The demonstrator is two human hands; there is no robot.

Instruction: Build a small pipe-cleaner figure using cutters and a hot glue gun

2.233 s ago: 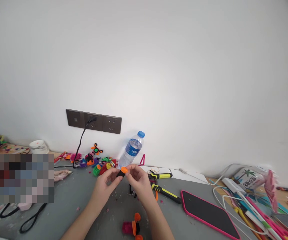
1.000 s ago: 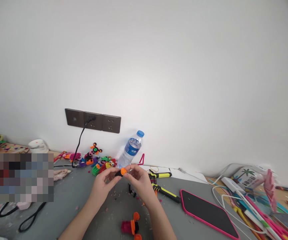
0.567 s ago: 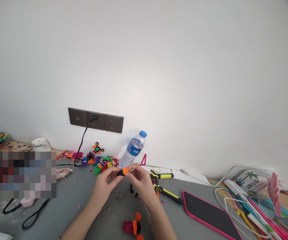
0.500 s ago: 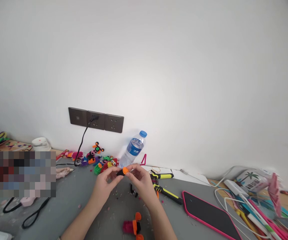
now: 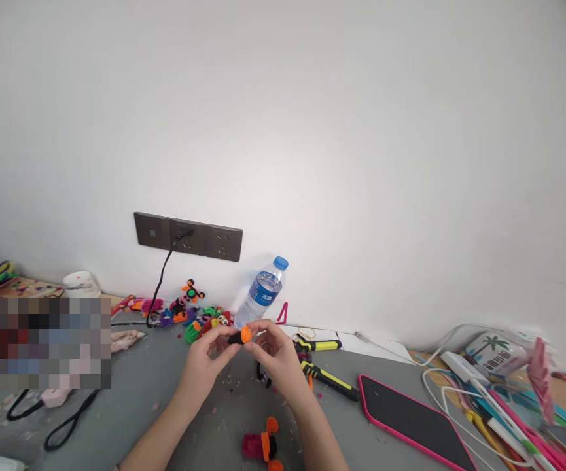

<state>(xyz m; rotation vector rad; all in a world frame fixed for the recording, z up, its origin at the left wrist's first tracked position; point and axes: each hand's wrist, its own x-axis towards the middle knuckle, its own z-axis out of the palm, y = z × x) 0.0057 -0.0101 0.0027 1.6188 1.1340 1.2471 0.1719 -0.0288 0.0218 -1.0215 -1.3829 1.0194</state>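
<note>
Right, the white wall (image 5: 361,163) fills most of your view, and below it spreads the grey work surface (image 5: 130,405). On your right, the pink-edged phone (image 5: 413,418) lies flat with its dark screen up. The brown socket panel (image 5: 188,237) sits on the wall to your left, with a black cord (image 5: 159,288) running down from its middle plate. Beyond your hands, the clear bottle (image 5: 264,290), with its blue cap and label, leans to the right. The yellow-and-black-handled tool (image 5: 332,381) lies between your right hand and the phone, its handles spread. Colourful fuzzy figures (image 5: 184,314) crowd together near the wall, left of the bottle. Closer to you, the magenta, orange and black piece (image 5: 253,445) rests on the grey surface between your forearms.

Smallest of these is the black-and-orange piece (image 5: 246,335), raised above the surface just in front of the bottle, its orange round end towards your right. Your left hand (image 5: 207,353) has thumb and fingers clamped on its black part. Your right hand (image 5: 273,350) has thumb and forefinger at the orange end; you cannot tell from this view whether they grip it or merely touch it.
</note>
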